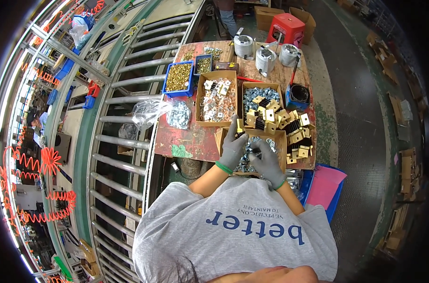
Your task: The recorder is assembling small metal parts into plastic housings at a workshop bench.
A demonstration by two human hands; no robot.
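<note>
My left hand (232, 150), in a grey glove with a green cuff, is closed around a small brass-coloured terminal block (240, 127), whose top shows beyond the fingers. My right hand (267, 162), gloved the same way, has its fingers curled together above a cardboard box (281, 150) of silvery screws and washers. What its fingertips pinch, if anything, is too small to make out. A pile of brass terminal blocks (297, 137) with black parts lies beyond and right of my hands. Behind the near box, another carton (275, 88) holds bluish metal fasteners.
An open carton (198, 106) of copper-coloured and white pieces stands left, near a blue bin (167, 87) of brass nuts and a plastic bag (178, 114) of small parts. Grey coils (265, 60) and a blue pot (298, 104) stand farther back. Roller conveyor (117, 162) runs along the left.
</note>
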